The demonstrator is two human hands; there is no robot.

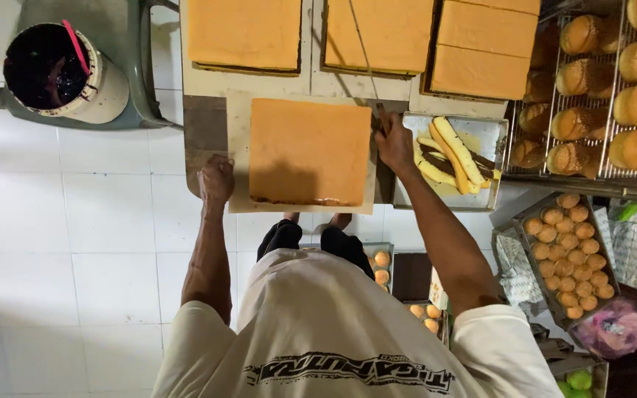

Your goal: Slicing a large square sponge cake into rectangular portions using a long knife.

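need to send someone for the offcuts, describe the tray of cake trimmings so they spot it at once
On the work table, look just right of the orange sheet cake being trimmed, beside the right hand. The shallow square metal tray holds loose yellow-and-brown cake strips; every neighbouring tray holds round buns instead.

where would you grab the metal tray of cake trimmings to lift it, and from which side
Probably by the near and far short rims of the metal tray, one hand on each. Its raised rim gives an edge to hold, and the cake strips lie inside, off the rim. The left side is crowded by the right hand holding the knife, and the bun rack adjoins the right, so come in from above.
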